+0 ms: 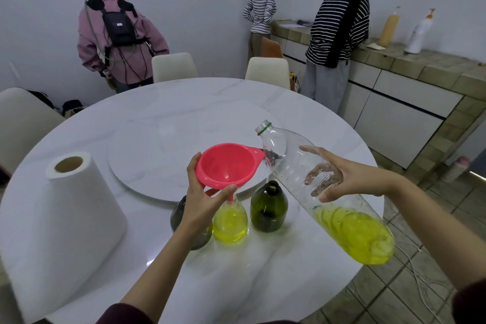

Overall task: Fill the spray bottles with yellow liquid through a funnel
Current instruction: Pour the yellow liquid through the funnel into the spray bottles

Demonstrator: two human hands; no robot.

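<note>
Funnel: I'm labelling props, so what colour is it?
Pink-red; the funnel shows in the head view.

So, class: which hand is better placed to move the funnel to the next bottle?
Left. The left hand already grips the pink funnel seated in the filled clear bottle. The right hand is busy holding the large bottle of yellow liquid.

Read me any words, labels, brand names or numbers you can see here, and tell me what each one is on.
None can be read.
Backpack on the person in the pink jacket: a small white mark, too small to read.
Clear plastic bottle held by the right hand: no label.
Pump bottles on the counter: no print legible.
</note>
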